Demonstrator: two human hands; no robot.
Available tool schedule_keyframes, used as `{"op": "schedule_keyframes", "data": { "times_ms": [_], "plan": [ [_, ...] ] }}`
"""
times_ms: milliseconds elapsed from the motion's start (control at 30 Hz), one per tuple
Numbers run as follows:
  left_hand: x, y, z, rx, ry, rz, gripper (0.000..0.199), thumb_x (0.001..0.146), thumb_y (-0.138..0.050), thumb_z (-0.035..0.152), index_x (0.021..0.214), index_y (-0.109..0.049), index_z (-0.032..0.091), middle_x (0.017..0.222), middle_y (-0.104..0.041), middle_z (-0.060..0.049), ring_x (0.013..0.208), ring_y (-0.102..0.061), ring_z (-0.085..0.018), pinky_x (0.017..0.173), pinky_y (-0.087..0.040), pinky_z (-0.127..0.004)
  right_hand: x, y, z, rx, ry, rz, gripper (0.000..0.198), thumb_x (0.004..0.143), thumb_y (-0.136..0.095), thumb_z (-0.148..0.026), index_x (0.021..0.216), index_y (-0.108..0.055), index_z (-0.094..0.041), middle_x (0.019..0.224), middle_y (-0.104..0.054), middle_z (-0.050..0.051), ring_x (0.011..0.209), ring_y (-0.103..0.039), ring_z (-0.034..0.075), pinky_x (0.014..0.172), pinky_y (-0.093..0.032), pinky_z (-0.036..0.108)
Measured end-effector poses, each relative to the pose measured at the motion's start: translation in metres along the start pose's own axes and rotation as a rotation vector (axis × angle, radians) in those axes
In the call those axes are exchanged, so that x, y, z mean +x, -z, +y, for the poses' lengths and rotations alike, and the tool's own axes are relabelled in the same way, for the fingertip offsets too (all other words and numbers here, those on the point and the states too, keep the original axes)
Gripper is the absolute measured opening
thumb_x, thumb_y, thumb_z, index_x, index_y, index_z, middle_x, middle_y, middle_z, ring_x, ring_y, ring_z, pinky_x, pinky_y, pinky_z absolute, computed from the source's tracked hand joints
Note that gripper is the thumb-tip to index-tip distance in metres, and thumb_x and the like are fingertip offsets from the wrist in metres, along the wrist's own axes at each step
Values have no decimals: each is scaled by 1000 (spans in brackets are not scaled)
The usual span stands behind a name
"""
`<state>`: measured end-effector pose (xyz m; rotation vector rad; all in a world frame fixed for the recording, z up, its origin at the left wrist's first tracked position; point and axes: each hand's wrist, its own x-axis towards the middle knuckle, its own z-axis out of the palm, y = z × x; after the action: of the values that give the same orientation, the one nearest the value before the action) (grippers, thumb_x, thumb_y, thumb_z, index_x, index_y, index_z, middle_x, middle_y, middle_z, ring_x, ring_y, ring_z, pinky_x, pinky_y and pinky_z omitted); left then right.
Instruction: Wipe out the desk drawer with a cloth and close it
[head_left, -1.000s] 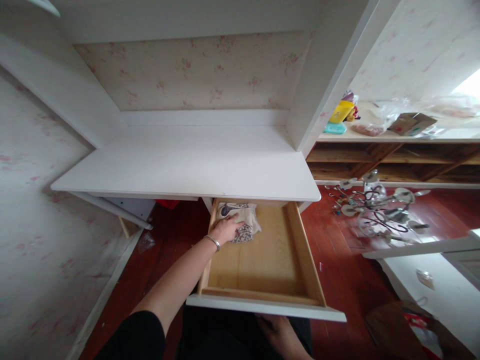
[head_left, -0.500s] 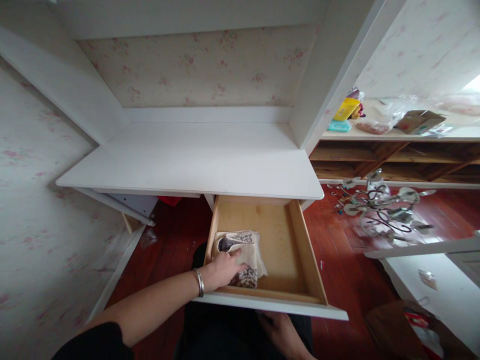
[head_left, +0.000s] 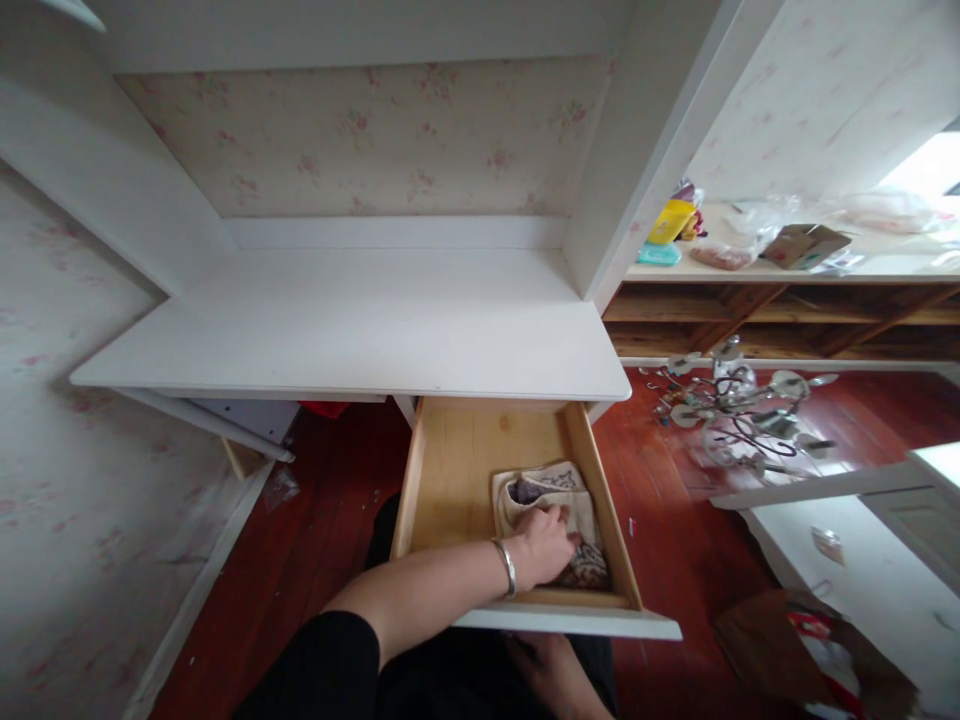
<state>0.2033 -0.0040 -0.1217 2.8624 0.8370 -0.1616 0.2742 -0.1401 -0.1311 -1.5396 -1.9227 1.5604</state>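
My left hand [head_left: 546, 545], a silver bangle at its wrist, reaches over the drawer front with bent fingers gripping a folded cloth [head_left: 532, 485]. The cloth is cream with a brown pattern, lies in the right part of the drawer and is partly covered by the hand. The wooden drawer [head_left: 454, 480] is pulled out from under the white desk [head_left: 360, 330]. My right hand [head_left: 551, 668] is low by my lap, just below the drawer's white front. Its fingers are mostly hidden in shadow, so what they hold, if anything, cannot be seen.
A metal chandelier [head_left: 757, 405] lies on the red wooden floor [head_left: 660, 560] at the right. Behind it, a low shelf unit [head_left: 750, 275] carries a cardboard box, a yellow container and plastic bags. White furniture [head_left: 847, 550] and a brown bag [head_left: 750, 635] stand at the lower right.
The folded cloth has shifted from the left side of the drawer to its right side, together with my left hand. My right hand stays low by my lap.
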Motion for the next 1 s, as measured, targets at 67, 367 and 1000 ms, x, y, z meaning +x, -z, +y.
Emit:
{"op": "schedule_keyframes", "data": {
  "times_ms": [67,367,1000],
  "plan": [
    [8,1,-3,-12,4,-4,31,83,-51,29,108,-68,20,123,-57,-19,104,-52,-32,70,-44,-43,-1,1,-2,11,-10,2,34,92,-44,-38,99,-73,-22,109,-71,6,106,-62,26,94,-44,35],
    [42,11,-71,-8,146,-1,51,77,-56,41,128,-55,33,147,-38,-7,133,-23,-41,98,-23,-65,2,-3,-4,5,-49,29,34,91,-41,-32,90,-72,-19,97,-73,8,98,-65,25,84,-46,30],
    [-70,20,-188,-75,467,-86,54,77,-54,25,129,-53,40,146,-42,0,124,-47,-30,96,-43,-47,0,-2,2,14,-3,25,35,92,-46,-36,117,-68,-24,118,-68,6,115,-59,25,99,-42,35]
  ]
}}
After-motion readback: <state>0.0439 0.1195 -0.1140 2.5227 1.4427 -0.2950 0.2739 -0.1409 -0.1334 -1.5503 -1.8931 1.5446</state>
